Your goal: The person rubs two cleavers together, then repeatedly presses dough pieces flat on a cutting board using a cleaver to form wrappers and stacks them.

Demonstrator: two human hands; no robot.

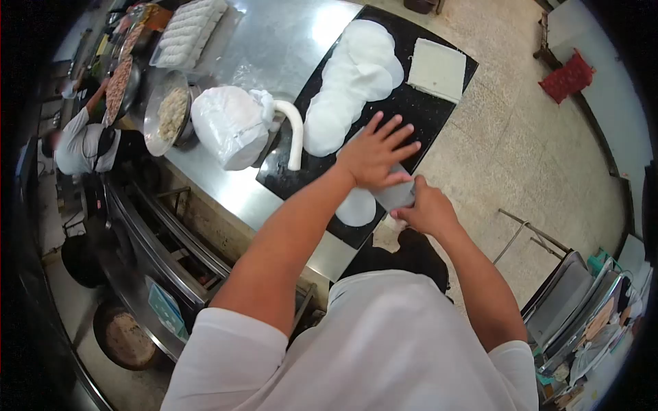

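My right hand (430, 211) is closed at the near right edge of the black board (418, 116), gripping a cleaver with a wide, flat grey blade (396, 197); its handle is hidden in my fist. My left hand (378, 154) lies flat with fingers spread, its heel at the blade's far edge. Whether the palm touches the blade I cannot tell. Partly under the blade sits a thin round dough wrapper (356, 207). Beyond my left hand, many overlapping white wrappers (343, 89) run up the board. A curved dough rope (296, 133) lies to the left.
A plastic-wrapped white lump (229, 127) and a bowl of pale chunks (171, 116) stand on the steel table (267, 61). A folded white cloth (436, 70) lies on the board's far right corner. Another person (92, 144) works at the left. A rack of trays (569, 301) stands right.
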